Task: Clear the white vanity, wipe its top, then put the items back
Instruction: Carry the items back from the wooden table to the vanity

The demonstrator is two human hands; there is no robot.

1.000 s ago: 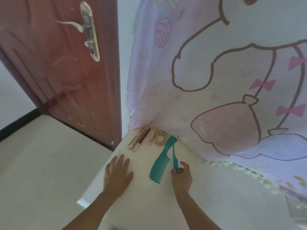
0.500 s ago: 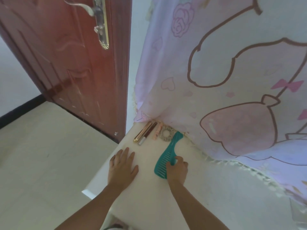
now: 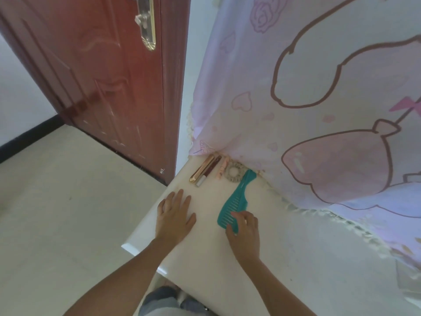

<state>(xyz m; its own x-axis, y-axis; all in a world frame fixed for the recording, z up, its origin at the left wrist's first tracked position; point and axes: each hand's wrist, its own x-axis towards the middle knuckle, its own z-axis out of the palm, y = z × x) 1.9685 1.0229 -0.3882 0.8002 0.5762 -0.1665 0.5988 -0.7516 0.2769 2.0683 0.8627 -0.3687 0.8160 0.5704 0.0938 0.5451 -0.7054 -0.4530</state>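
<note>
Left hand (image 3: 175, 216): flat on white desk (image 3: 296, 258) nr its left edge, fingers straight. Right hand (image 3: 245, 233): fingers and thumb pinch toothed end of teal comb (image 3: 234, 200), which lies on desk, handle by scrunchie (image 3: 233, 172). Back row: 2 tubes (image 3: 205, 170), 1 pink clip (image 3: 222, 169).

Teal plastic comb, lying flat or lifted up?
Flat: the teal plastic comb lies on the white vanity top, right hand gripping its teeth.

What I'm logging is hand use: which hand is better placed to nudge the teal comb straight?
Right, probably. The right hand curls its fingers over the toothed end of the teal comb, while the left hand rests flat on the white vanity, apart from the comb.
</note>
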